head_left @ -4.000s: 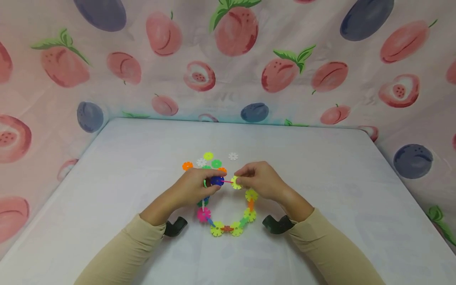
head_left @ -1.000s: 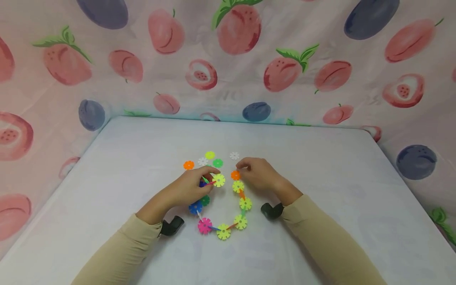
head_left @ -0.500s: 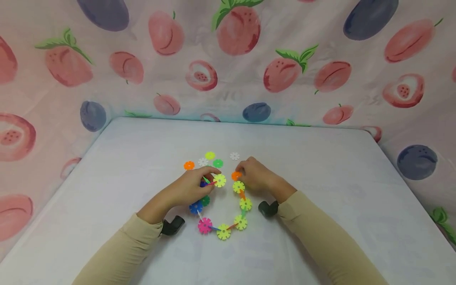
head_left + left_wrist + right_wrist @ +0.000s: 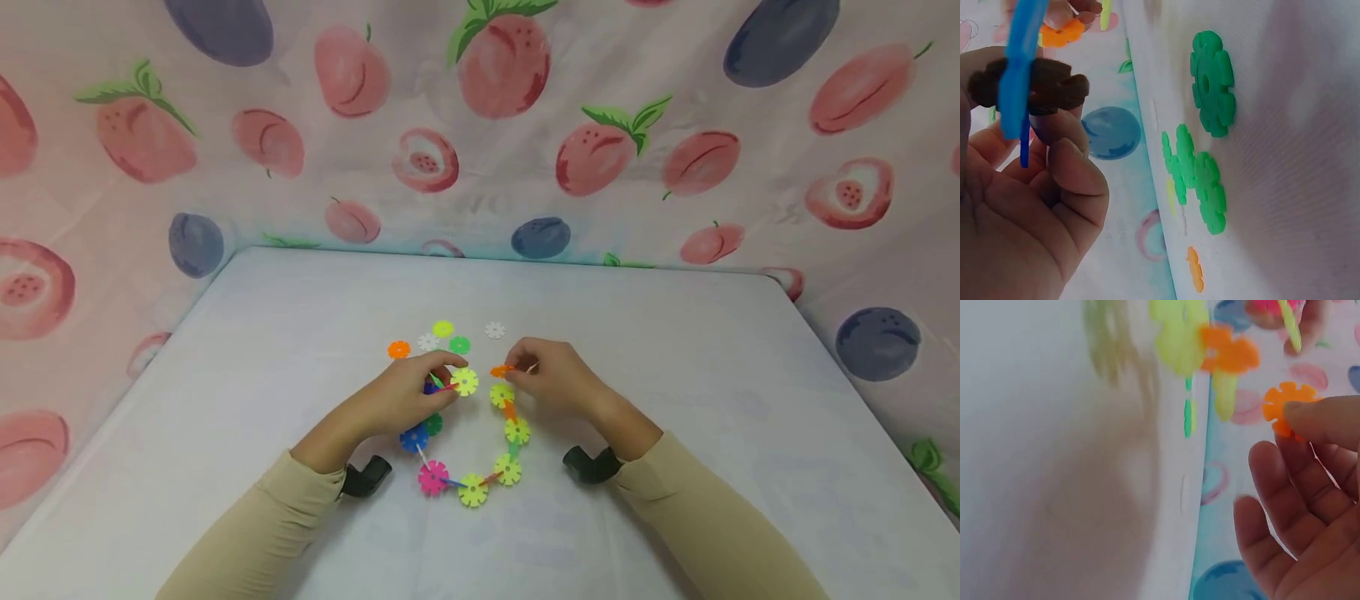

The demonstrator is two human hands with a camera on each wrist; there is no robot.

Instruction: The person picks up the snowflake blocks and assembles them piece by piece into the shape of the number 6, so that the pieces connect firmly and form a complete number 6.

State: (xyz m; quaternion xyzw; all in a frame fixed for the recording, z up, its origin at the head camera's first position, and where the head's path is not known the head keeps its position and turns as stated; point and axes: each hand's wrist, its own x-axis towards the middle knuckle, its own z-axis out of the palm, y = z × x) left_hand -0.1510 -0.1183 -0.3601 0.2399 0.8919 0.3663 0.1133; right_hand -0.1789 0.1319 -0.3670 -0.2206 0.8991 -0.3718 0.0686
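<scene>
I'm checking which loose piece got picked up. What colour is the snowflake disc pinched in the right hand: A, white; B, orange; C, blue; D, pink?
B: the right hand pinches an orange disc at its fingertips, and the right wrist view shows the same.

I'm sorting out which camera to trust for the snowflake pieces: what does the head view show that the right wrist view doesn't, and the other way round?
Only the head view shows the whole open chain of linked discs curving across the white table, the left hand gripping its other end, and the loose discs lying beyond.

Only the right wrist view shows the right hand's fingers from the palm side, loosely spread below the pinch.

Both show the right hand pinching the orange disc near the chain's yellow end disc.
</scene>
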